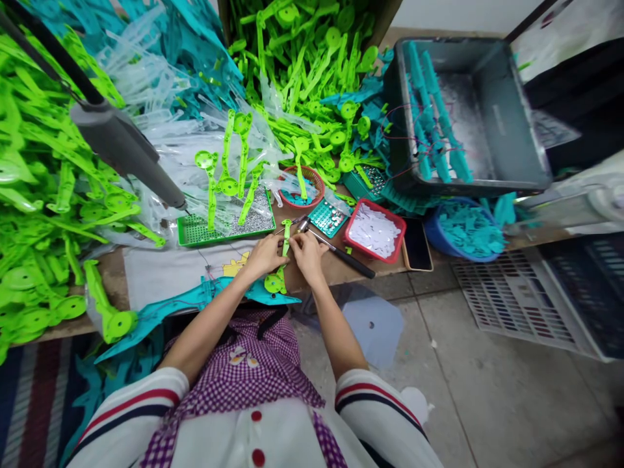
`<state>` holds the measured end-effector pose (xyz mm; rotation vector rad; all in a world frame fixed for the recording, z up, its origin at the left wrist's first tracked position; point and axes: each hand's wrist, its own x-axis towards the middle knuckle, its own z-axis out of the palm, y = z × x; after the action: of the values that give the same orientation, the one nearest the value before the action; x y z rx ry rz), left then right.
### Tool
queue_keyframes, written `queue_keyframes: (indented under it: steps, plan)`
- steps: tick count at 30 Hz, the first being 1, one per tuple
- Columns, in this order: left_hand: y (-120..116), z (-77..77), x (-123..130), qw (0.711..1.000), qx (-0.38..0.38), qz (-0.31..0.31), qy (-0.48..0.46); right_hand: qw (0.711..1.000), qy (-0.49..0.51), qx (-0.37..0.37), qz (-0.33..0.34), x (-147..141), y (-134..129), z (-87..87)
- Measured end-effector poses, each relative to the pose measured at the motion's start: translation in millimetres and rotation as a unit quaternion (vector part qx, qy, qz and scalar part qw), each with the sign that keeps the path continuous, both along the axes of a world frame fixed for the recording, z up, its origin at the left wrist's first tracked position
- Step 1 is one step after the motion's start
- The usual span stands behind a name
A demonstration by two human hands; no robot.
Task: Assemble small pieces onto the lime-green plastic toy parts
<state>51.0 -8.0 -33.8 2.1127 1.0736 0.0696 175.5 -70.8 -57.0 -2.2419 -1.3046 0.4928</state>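
Observation:
Between my hands stands a lime-green plastic piece [276,281] with a long narrow arm and a round lower end, near the bench's front edge. My left hand [266,255] is closed on its arm from the left. From the right, the bent fingers of my right hand [309,253] pinch at the same piece; anything small inside them is hidden. Under my forearms lies a long teal plastic part [182,300] with a thin wire at its edge. A hammer [348,259] with a black handle rests just right of my right hand.
A grey electric screwdriver [121,146] hangs at left above a green tray [227,239] of small metal pieces. To the right are a red basket [400,235] of white pieces, a phone [418,246], a blue bowl [431,227] and a grey crate [507,117]. Green parts [302,71] pile behind.

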Motion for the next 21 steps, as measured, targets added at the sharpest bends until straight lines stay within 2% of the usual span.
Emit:
queue_keyframes:
  steps: [3, 7, 14, 21]
  plan:
    - [-0.4, -3.0, -1.0, 1.0, 0.004, 0.003, -0.012, 0.999, 0.027, 0.008, -0.018, -1.0, -1.2, -4.9]
    - [0.2, -3.9, -1.2, 1.0, 0.009, 0.008, -0.02, 0.999, 0.028, 0.008, -0.018, -2.0, 1.6, -2.4]
    - [-0.5, -4.9, -0.8, 1.0, 0.026, 0.002, -0.015, 0.998, -0.032, 0.013, 0.053, 1.0, 4.2, 2.0]
    - [-0.6, -7.5, -1.4, 0.999, 0.006, 0.01, -0.032, 0.991, 0.079, 0.087, 0.058, 10.0, -0.6, -9.8]
